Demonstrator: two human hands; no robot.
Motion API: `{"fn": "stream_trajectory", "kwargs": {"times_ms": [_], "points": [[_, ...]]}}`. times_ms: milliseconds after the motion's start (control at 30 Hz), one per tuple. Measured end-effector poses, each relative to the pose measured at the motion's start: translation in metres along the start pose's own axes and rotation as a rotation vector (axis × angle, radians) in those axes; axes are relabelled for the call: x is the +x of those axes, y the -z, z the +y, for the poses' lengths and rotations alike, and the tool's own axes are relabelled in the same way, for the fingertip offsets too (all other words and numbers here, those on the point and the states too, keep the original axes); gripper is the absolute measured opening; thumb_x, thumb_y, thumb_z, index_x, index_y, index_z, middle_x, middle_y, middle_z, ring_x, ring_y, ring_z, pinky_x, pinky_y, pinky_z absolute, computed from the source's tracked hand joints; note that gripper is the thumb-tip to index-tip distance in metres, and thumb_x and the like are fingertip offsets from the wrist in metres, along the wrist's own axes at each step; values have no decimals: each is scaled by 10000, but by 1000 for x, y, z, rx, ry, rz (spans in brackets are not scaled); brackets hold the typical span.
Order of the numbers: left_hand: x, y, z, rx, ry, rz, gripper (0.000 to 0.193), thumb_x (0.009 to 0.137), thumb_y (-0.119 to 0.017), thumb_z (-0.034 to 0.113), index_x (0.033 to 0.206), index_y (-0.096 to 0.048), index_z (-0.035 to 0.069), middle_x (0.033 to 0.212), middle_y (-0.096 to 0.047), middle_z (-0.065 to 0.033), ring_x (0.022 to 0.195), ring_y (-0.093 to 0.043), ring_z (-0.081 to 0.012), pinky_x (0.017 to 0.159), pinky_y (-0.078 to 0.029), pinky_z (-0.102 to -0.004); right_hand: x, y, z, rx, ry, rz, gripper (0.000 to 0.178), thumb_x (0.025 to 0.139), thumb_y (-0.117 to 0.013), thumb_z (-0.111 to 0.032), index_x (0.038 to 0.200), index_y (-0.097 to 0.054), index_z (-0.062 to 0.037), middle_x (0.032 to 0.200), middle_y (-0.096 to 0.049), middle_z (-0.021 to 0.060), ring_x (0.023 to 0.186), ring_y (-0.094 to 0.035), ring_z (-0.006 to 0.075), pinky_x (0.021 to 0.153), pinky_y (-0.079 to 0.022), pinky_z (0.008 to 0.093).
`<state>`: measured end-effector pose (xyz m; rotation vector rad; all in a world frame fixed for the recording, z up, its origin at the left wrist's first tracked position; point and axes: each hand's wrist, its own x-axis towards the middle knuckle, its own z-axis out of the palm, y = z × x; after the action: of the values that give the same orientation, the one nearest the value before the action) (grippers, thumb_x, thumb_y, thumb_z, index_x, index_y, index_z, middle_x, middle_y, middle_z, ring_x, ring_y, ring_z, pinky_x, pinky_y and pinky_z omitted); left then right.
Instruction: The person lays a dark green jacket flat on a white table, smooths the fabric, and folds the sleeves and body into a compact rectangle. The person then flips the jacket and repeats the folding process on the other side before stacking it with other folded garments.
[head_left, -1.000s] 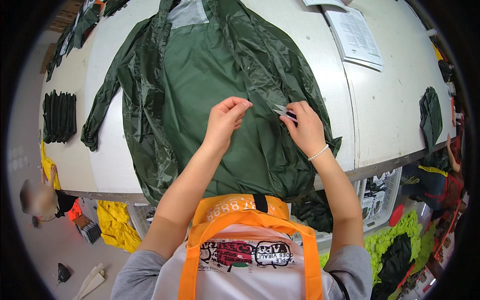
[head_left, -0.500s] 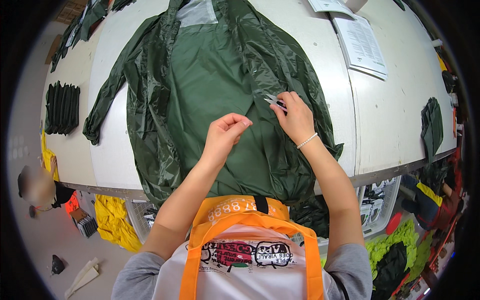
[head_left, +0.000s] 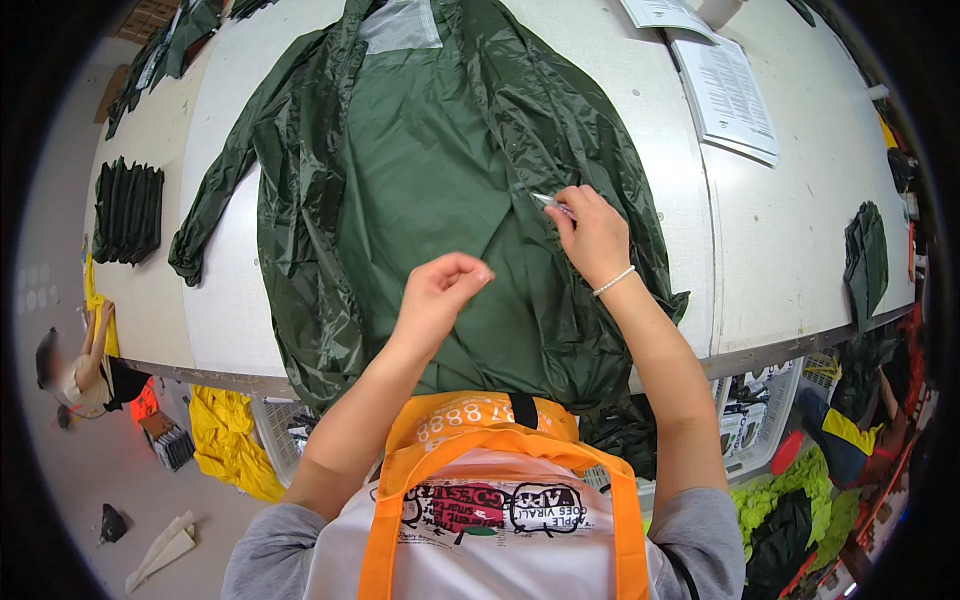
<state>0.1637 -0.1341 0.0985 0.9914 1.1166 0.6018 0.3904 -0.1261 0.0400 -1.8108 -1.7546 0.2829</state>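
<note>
A dark green shiny raincoat (head_left: 420,170) lies spread open on the pale table in front of me. My right hand (head_left: 595,235), with a beaded bracelet at the wrist, is closed around small thread snips (head_left: 545,201). Their metal blades point left over the coat's right front, and the fingers hide most of the handle. Over the lower middle of the coat, my left hand (head_left: 438,300) is in a pinch, thumb against the fingers. Whatever it may hold is too small to make out.
Folded dark green garments (head_left: 128,212) stand stacked at the table's left. Printed sheets (head_left: 733,100) lie at the upper right, and another folded green piece (head_left: 866,262) is near the right edge. Below are white crates (head_left: 770,420) and yellow fabric (head_left: 230,440). People (head_left: 85,375) are at both sides.
My left hand has shifted a little left and down, away from the snips. The snips' blades, spread apart before, now show closer together. My right hand has hardly moved.
</note>
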Motion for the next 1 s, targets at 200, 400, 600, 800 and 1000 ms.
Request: {"fn": "stream_trajectory", "kwargs": {"times_ms": [200, 400, 600, 800, 1000], "points": [[-132, 111, -28, 281, 245, 295, 106, 835, -636, 107, 842, -656, 3, 736, -595, 6, 705, -534, -65, 651, -413, -197, -3, 60, 97, 21, -300, 197, 274, 827, -683, -240, 991, -606, -35, 900, -631, 122, 766, -621, 247, 674, -496, 342], [-305, 212, -172, 1116, 930, 264, 661, 827, -483, 575, 1149, -592, 8, 1059, -624, -215, 1005, -570, -297, 876, -444, -360, -45, 97, 253, -382, -623, 214, 339, 854, -642, -279, 1057, -623, -8, 986, -633, 148, 890, -618, 264, 811, -486, 351], [-267, 200, -208, 384, 718, 418, 587, 875, -531, 549, 772, -685, -8, 716, -663, -95, 630, -611, -126, 604, -487, -278, -55, 109, 269, -840, -539, 111, 395, 862, -622, -285, 1143, -591, -10, 1154, -580, 182, 1078, -559, 296, 913, -447, 394], [-184, 154, -155, -711, 435, 479, 708, 890, -508, 548, 1301, -420, -21, 1107, -622, -150, 987, -604, -219, 898, -466, -320, -94, 72, 20, 285, -174, -71, 257, 884, -612, -137, 1113, -629, -22, 1018, -655, 119, 900, -619, 170, 795, -483, 269], [-164, 173, -198, -1220, 288, 601, 349, 887, -614, 318, 974, -540, -12, 945, -618, -83, 848, -605, -188, 724, -512, -281, -187, -37, -145, 608, -21, -591, 188, 910, -560, -96, 1037, -647, 11, 943, -679, 93, 825, -644, 130, 723, -503, 248]]}}
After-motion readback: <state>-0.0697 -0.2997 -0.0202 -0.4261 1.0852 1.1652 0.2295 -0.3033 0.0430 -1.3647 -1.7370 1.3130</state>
